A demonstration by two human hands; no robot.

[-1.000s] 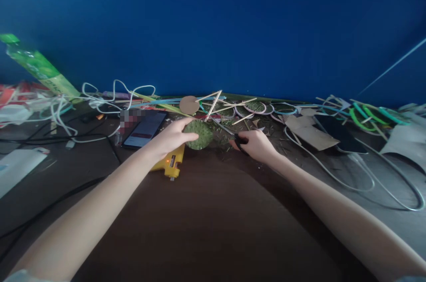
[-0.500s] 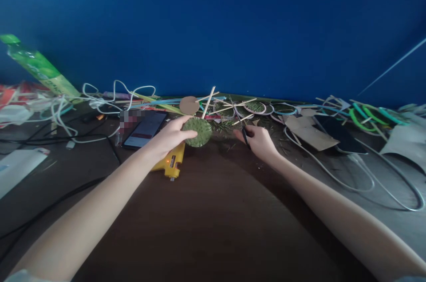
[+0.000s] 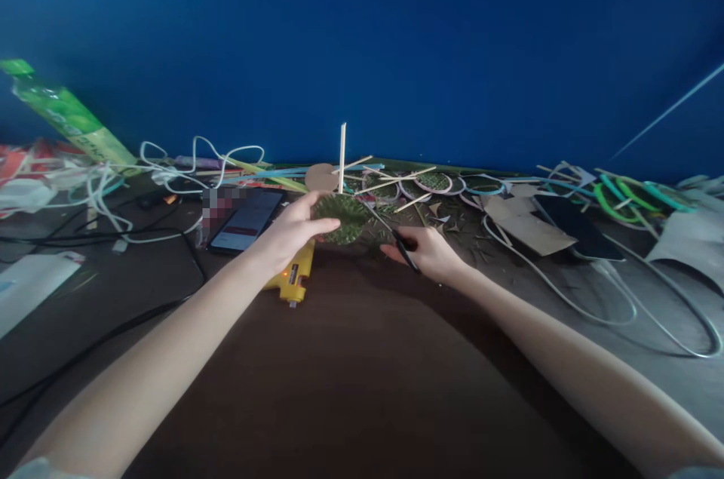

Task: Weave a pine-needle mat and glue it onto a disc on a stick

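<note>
My left hand (image 3: 299, 228) pinches a round green disc (image 3: 346, 221) by its left side, thumb across its face. A thin pale wooden stick (image 3: 342, 155) rises upright from the disc's top edge. In my right hand (image 3: 427, 251) is a pair of black-handled scissors (image 3: 403, 247), its blades pointing up and left toward the disc's right edge. Whether the blades touch the disc I cannot tell. Below my left wrist lies a yellow hot glue gun (image 3: 294, 275) with a small orange light, partly hidden by the hand.
A phone (image 3: 247, 221), white cables (image 3: 107, 196) and a tilted green bottle (image 3: 71, 113) are on the left. Rings (image 3: 434, 182), loose sticks and green clippings lie behind my hands. Cardboard (image 3: 529, 222), a dark tablet (image 3: 580, 228) and a grey cable lie right.
The disc has turned, so its stick now stands upright instead of leaning right. My right hand has brought the scissors down and left, the blades closer to the disc.
</note>
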